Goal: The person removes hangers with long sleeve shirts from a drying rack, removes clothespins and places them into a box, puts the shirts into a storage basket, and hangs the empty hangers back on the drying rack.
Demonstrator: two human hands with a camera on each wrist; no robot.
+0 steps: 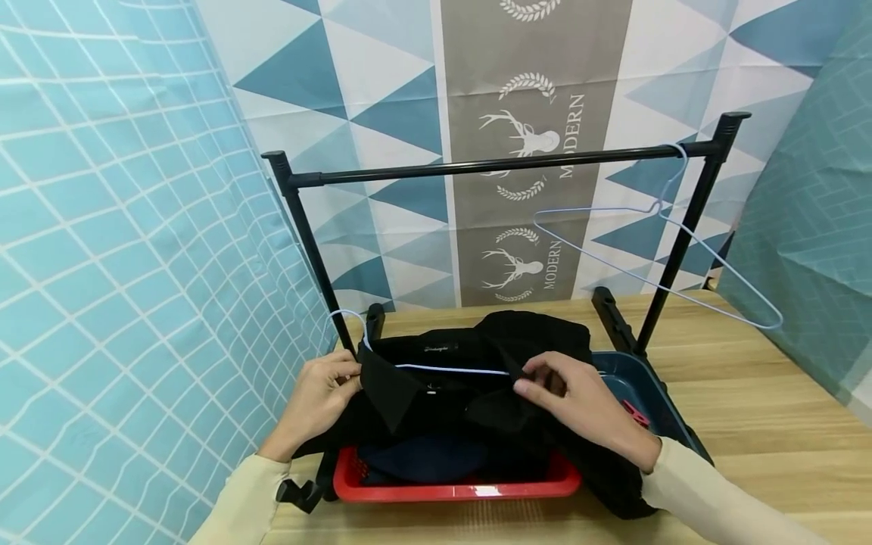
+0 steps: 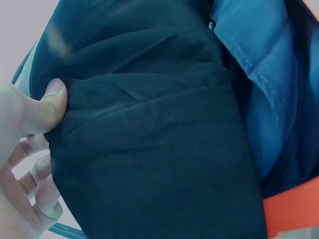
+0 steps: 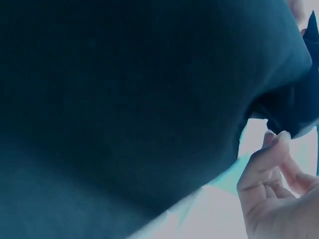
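A black collared shirt (image 1: 391,390) lies bunched over a red basket, its neck opening turned up. Inside the neck runs a thin pale-blue hanger (image 1: 453,369), its hook standing out at the shirt's left side. My left hand (image 1: 320,395) pinches the collar's left edge; in the left wrist view the thumb (image 2: 54,103) presses on the black cloth (image 2: 154,144) with the fingers behind it. At the other side, my right hand (image 1: 579,397) pinches the collar's right edge. The right wrist view has thumb and fingertips together at the dark cloth (image 3: 294,112).
The red basket (image 1: 456,493) holds dark blue clothing (image 1: 429,458). Behind stands a black clothes rack (image 1: 477,166), with an unused pale-blue hanger (image 1: 599,261) hooked at its right end. A dark blue basin (image 1: 630,371) with a pink-red item (image 1: 635,412) sits to the right.
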